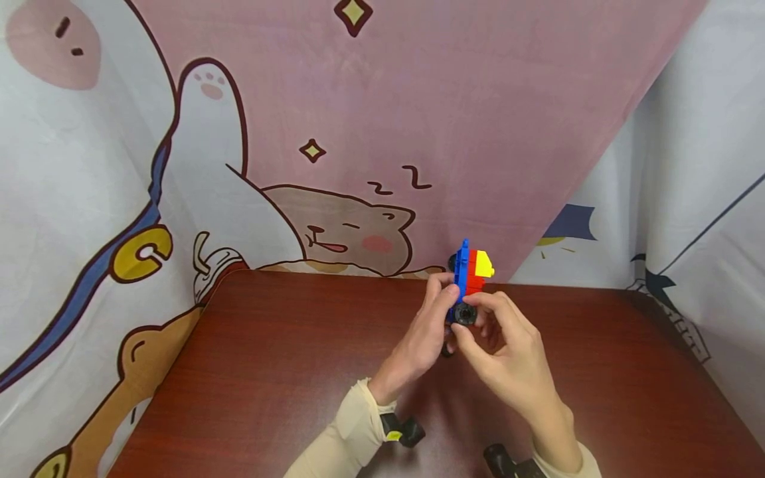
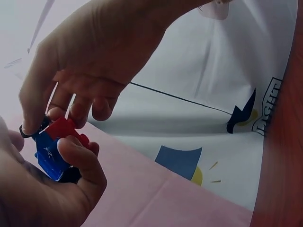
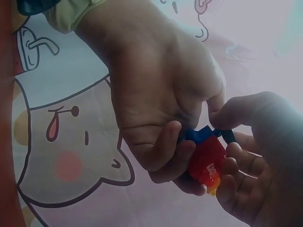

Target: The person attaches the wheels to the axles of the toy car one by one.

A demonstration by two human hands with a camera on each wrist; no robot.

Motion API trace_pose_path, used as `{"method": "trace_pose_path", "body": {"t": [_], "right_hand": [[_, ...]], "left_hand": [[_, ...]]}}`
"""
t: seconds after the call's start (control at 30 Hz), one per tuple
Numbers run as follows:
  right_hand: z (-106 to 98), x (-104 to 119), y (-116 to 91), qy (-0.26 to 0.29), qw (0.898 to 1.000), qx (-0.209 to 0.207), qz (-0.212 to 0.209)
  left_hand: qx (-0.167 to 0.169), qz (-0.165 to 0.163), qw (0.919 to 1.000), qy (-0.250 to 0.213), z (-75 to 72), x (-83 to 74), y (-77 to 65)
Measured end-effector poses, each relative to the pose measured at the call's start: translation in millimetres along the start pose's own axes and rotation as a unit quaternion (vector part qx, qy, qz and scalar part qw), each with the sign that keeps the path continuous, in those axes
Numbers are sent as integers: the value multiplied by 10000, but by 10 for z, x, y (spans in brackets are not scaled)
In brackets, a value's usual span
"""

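A small toy car (image 1: 463,279) of building blocks, with a blue base, red bricks, a yellow piece on one side and black wheels, is held up above the table, its base turned on edge. My left hand (image 1: 418,335) grips the blue base, thumb on the near face. With thumb and forefinger my right hand (image 1: 516,355) pinches a black wheel (image 1: 465,314) at the lower end. In the left wrist view the blue base (image 2: 51,158) sits between the left thumb and palm. Fingers cover part of the red bricks (image 3: 208,163) in the right wrist view.
A dark reddish wooden table (image 1: 269,365) lies beneath the hands. Behind it hangs a pink and white cloth (image 1: 478,119) printed with cartoon animals, close to the table's far edge. Black wrist devices (image 1: 409,431) are strapped below both hands.
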State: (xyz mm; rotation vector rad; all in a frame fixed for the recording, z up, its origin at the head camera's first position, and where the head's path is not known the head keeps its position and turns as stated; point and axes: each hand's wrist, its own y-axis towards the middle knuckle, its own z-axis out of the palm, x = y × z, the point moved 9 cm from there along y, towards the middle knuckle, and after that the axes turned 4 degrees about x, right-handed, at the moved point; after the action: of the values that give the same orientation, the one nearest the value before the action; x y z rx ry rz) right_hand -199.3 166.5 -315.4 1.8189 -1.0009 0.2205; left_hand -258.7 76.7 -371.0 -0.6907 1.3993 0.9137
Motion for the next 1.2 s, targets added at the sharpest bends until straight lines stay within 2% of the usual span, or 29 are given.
{"method": "trace_pose_path", "body": {"t": [0.17, 0.37, 0.43, 0.63, 0.7, 1.03, 1.2], "right_hand": [[-25, 14, -1, -84, 9999, -51, -40], [-28, 19, -3, -156, 9999, 37, -10], [-27, 18, -3, -191, 9998, 67, 20], [-22, 28, -4, -462, 9988, 131, -2], [-24, 33, -6, -568, 9983, 111, -42], [-74, 92, 9, -681, 9969, -218, -319], [-73, 98, 5, -532, 9974, -291, -383]], "left_hand": [[261, 124, 9993, -230, 65, -44, -6], [385, 231, 9982, -398, 105, -47, -10], [391, 265, 9984, -325, 111, -43, -17], [262, 461, 9981, 304, 107, -64, -34], [255, 500, 9979, 318, 114, -71, -37], [332, 296, 9989, -154, 153, -45, -38], [269, 340, 9981, -443, 166, -47, -39]]}}
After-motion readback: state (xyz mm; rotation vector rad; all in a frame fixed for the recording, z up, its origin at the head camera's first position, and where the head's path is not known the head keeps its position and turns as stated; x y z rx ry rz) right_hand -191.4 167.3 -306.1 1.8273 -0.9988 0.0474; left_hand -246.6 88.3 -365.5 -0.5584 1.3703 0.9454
